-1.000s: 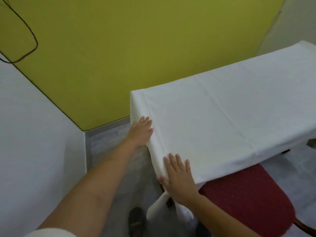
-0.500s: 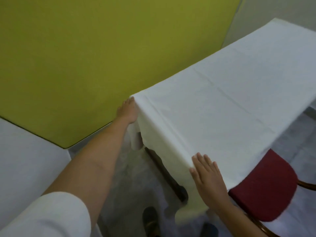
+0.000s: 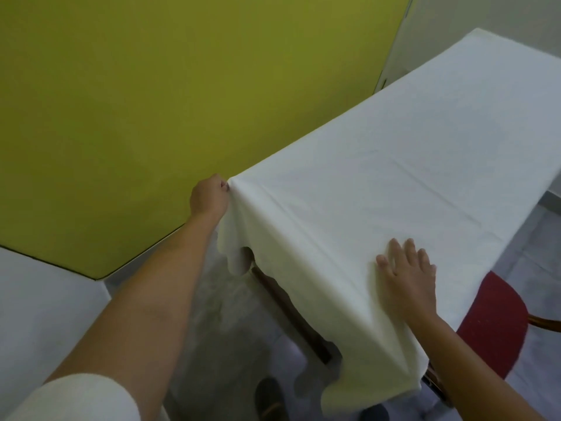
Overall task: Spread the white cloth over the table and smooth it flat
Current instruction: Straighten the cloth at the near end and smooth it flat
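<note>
Your left hand [image 3: 209,197]: fingers curled, pinching cloth [image 3: 379,177] at far corner. Right hand [image 3: 408,278]: fingers straight, flat on cloth.

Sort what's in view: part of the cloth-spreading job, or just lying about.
Job: white cloth; table frame under it; left hand gripping its corner; right hand flat on it.
Lying about: red chair; yellow wall; shoe.

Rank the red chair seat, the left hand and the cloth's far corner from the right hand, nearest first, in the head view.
From the right hand, flat on the white cloth:
1. Red chair seat, just right of it, lower.
2. Left hand, across the cloth's near end, gripping its corner.
3. Far corner, at the cloth's opposite end.
</note>
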Motion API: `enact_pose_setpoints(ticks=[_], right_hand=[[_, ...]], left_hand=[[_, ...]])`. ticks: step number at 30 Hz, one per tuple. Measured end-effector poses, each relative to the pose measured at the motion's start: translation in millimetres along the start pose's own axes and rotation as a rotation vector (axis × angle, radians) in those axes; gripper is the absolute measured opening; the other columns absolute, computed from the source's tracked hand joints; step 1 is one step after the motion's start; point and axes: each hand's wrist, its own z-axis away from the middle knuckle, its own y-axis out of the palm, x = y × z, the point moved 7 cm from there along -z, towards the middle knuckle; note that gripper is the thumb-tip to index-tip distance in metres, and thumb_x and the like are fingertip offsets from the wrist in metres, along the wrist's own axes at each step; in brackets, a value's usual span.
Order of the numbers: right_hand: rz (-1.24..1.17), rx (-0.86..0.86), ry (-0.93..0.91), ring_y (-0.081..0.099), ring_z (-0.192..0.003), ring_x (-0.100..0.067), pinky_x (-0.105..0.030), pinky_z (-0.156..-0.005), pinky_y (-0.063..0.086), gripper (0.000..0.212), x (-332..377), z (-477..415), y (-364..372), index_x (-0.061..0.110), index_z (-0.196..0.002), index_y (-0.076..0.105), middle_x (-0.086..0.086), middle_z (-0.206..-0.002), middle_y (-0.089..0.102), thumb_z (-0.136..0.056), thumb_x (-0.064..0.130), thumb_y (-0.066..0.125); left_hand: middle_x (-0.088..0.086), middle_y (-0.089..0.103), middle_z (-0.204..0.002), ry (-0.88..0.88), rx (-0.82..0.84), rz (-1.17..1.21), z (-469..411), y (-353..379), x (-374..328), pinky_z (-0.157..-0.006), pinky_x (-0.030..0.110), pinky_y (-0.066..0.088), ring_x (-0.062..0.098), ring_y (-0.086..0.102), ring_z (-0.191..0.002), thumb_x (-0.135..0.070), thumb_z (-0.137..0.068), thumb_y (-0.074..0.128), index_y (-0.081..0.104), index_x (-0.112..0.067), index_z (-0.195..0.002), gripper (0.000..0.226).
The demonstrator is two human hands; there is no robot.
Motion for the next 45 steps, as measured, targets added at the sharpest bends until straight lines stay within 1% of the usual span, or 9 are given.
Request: enact_pose_setpoints(ticks=[10,13,17,23,28,33,37,41,45], right_hand=[[0.066,-0.001,0.023,-0.006,-0.147,-0.026,-0.046,-0.118,-0.002,0.06,-15.5,8.5,-1.8,0.027,-0.152,0.007,-0.003,-0.161,-0.002,-0.098,0.048,0.021],[0.035,0.022,0.036,-0.006,-0.147,-0.027,-0.047,-0.119,0.0,0.062,-11.4,13.9,-3.5,0.023,-0.152,0.007,-0.005,-0.161,-0.003,-0.098,0.047,0.024],[0.052,0.085,-0.075,-0.016,-0.146,-0.023,-0.041,-0.117,-0.008,0.067,4.4,56.1,16.1,0.026,-0.152,0.0,-0.001,-0.159,-0.012,-0.096,0.057,0.019],[0.047,0.065,-0.114,-0.029,-0.141,-0.013,-0.037,-0.118,-0.011,0.074,3.4,96.5,33.9,0.035,-0.148,-0.013,0.009,-0.154,-0.026,-0.084,0.071,-0.009],[0.151,0.0,-0.097,-0.022,-0.143,-0.013,-0.03,-0.116,-0.01,0.077,-8.3,117.4,38.4,0.027,-0.15,-0.01,0.007,-0.157,-0.018,-0.086,0.07,-0.007],[0.153,-0.052,-0.063,-0.004,-0.145,-0.018,-0.029,-0.115,0.0,0.078,-10.5,127.6,38.4,0.02,-0.151,0.009,0.001,-0.157,0.003,-0.089,0.066,-0.001],[0.056,-0.004,-0.04,-0.02,-0.142,-0.011,-0.026,-0.114,-0.011,0.077,-11.3,129.8,37.5,0.026,-0.148,-0.008,0.008,-0.155,-0.015,-0.084,0.068,-0.01],[-0.093,-0.005,0.071,-0.022,-0.143,-0.014,-0.033,-0.117,-0.011,0.072,-22.8,120.1,27.1,0.027,-0.151,-0.002,0.004,-0.157,-0.02,-0.091,0.064,0.01],[-0.055,-0.019,0.052,-0.025,-0.142,-0.014,-0.032,-0.115,-0.012,0.081,-29.7,122.7,33.3,0.027,-0.15,-0.004,0.006,-0.156,-0.019,-0.083,0.073,-0.003]], left_hand=[[0.016,0.066,-0.094,0.099,0.01,-0.126,10.4,-9.6,6.5,-0.06,0.031,0.034,0.033,0.058,-0.083,-0.016,-0.097,0.044,0.06,-0.009,-0.095,0.017],[0.015,0.066,-0.105,0.087,0.049,-0.125,4.7,-7.9,4.0,-0.066,0.035,0.043,0.034,0.059,-0.094,-0.017,-0.094,0.048,0.06,-0.012,-0.102,0.015],[0.016,0.061,-0.121,0.132,0.109,-0.094,-1.0,-2.4,-6.8,-0.082,0.042,0.048,0.038,0.057,-0.109,-0.01,-0.09,0.048,0.053,-0.015,-0.127,0.037],[0.024,0.064,-0.108,0.127,0.075,-0.128,-1.1,2.4,-10.2,-0.069,0.039,0.044,0.041,0.059,-0.097,-0.005,-0.091,0.043,0.058,-0.008,-0.118,0.031],[0.026,0.063,-0.107,0.169,0.083,-0.184,0.6,-2.3,-14.4,-0.07,0.04,0.044,0.042,0.06,-0.096,-0.005,-0.091,0.044,0.059,-0.005,-0.113,0.027],[0.026,0.064,-0.104,0.188,0.083,-0.267,-0.1,-2.2,-10.8,-0.07,0.039,0.045,0.041,0.06,-0.094,-0.005,-0.091,0.043,0.06,-0.004,-0.106,0.022],[0.026,0.064,-0.104,0.166,0.073,-0.255,-0.4,-0.1,-8.2,-0.071,0.04,0.046,0.042,0.06,-0.094,-0.005,-0.091,0.043,0.06,-0.004,-0.101,0.02],[0.024,0.063,-0.104,0.149,0.08,-0.163,2.4,2.3,-7.5,-0.068,0.04,0.044,0.042,0.059,-0.092,-0.008,-0.092,0.042,0.059,-0.007,-0.109,0.024],[0.023,0.063,-0.105,0.109,0.084,-0.114,5.3,6.1,-4.2,-0.067,0.037,0.041,0.041,0.059,-0.094,-0.015,-0.093,0.042,0.059,-0.004,-0.102,0.022]])
